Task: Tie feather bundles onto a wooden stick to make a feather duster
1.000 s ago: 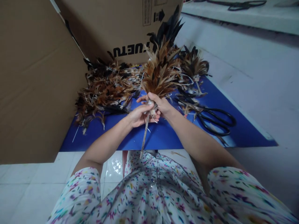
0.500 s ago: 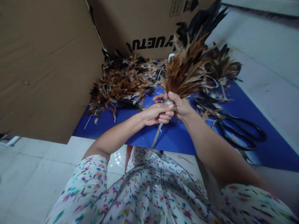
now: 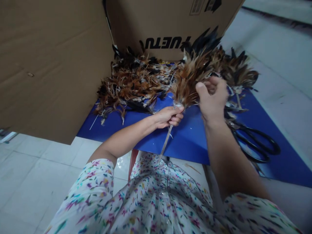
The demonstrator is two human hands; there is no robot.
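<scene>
Nearest, below the floral shirt's (image 3: 156, 198) front edge of view, the bare stick (image 3: 166, 139) of a feather duster (image 3: 186, 78) ends close above the wearer's lap. Taking 12 o'clock as straight away from the wearer, the duster's long axis runs from 7 to 1, stick end near and feather head far.

The left hand (image 3: 170, 117) is closed around the duster at its pale binding, thumb on top, where stick meets feathers. It is the nearer hand to that joint; the feather head fans out from it toward 1 o'clock over the blue tabletop (image 3: 192, 133).

The right hand (image 3: 214, 96) is raised, fingers loosely curled and thumb apart, with nothing visible in its grasp. From it, the feather head lies at 9 to 10 o'clock, just beside the thumb; blur hides whether they touch. The binding sits near 9, a little below.

At 4 o'clock from the right hand lie black-handled scissors (image 3: 258, 130), blades partly hidden by the forearm. At 2 rests a second feather bundle (image 3: 245, 73). At 10 from the left hand spreads a pile of loose feathers (image 3: 134, 84). Farthest, a cardboard panel (image 3: 161, 19) with inverted lettering stands upright.
</scene>
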